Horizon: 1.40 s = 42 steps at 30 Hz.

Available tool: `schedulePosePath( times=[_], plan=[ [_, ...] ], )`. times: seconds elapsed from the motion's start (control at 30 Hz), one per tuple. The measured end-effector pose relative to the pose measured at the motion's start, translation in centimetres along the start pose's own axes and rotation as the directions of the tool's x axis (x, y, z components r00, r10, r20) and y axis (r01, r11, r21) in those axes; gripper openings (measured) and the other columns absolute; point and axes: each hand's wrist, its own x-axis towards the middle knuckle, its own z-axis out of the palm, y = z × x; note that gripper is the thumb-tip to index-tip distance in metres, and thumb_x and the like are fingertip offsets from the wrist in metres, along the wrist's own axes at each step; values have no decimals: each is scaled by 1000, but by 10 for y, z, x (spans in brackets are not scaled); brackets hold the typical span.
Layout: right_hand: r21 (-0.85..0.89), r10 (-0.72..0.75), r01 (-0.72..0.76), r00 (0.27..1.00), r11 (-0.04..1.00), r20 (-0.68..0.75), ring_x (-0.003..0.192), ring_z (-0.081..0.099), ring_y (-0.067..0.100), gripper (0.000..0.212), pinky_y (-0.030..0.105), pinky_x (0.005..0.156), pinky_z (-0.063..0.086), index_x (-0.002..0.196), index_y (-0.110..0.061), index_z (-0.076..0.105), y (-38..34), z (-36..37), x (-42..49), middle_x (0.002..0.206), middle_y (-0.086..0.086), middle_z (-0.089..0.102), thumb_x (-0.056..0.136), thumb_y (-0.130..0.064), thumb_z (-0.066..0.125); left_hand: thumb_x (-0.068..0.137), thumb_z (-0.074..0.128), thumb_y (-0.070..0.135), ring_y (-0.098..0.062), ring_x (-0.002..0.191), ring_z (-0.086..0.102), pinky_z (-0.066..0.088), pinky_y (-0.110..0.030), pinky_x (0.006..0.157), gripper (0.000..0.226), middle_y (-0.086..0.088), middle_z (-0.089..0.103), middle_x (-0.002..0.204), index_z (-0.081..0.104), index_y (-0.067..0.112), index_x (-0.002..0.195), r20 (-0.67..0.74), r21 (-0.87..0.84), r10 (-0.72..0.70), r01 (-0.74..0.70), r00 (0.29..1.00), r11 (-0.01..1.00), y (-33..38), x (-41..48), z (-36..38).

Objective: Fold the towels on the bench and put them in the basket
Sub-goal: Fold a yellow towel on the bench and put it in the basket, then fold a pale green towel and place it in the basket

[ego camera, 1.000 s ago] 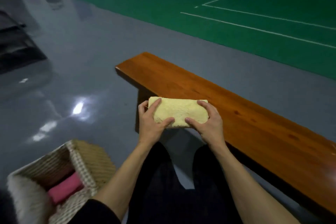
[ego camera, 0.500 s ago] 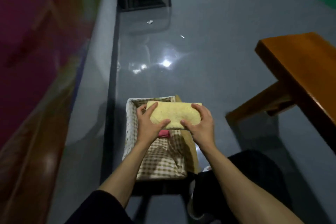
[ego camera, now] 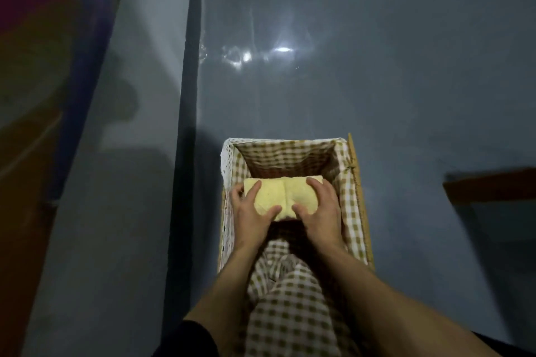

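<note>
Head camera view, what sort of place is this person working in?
Probably a large indoor hall, perhaps a sports hall, though that is uncertain. The glossy grey floor shows bright light reflections, a wooden bench end shows at right, and a lined wicker basket sits on the floor.

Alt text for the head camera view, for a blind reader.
A left hand and a right hand grip the ends of a folded yellow towel at the mouth of a basket lined with checked cloth, on a glossy grey floor.
</note>
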Motion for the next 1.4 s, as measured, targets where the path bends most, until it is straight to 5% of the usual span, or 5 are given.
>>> schedulePosePath(
  times=[0.4,0.5,0.63,0.97,1.4],
  plan=[
    [15,193,-192,980,981,-51,134,39,17,52,19,101,28,141,-19,45,80,65,50,145,0,46,92,-19,63,82,74,29,-18,136,25,29,-17,105,64,-3,18,148,48,15,139,-26,-56,-7,6,1000,998,-88,53,79],
    [-5,182,-182,982,983,-49,137,34,15,57,19,102,25,145,-21,37,85,69,53,150,-2,39,93,-30,60,80,64,58,-22,138,19,30,-43,110,76,-1,18,154,43,21,142,-105,115,82,-70,991,991,-91,50,87],
    [-2,192,-192,981,981,0,141,27,11,73,17,104,22,149,-25,29,90,70,48,154,-7,32,87,-37,67,70,37,84,-23,142,15,27,-46,110,97,7,9,159,26,30,150,-55,268,105,-86,993,959,-102,47,89],
    [-150,177,-172,984,974,23,140,32,21,74,25,107,29,148,-14,33,71,59,53,155,4,29,86,-31,70,82,70,45,-14,143,16,19,-21,109,78,4,13,159,35,19,147,22,165,33,-36,999,986,-82,47,71],
    [-221,-176,172,984,960,0,119,49,17,54,23,97,36,124,-16,58,-75,-89,-64,126,-4,54,75,-27,78,75,77,22,-23,125,39,30,-32,105,50,-5,49,128,60,12,121,104,273,314,-331,944,903,90,-73,-42]
  ],
)
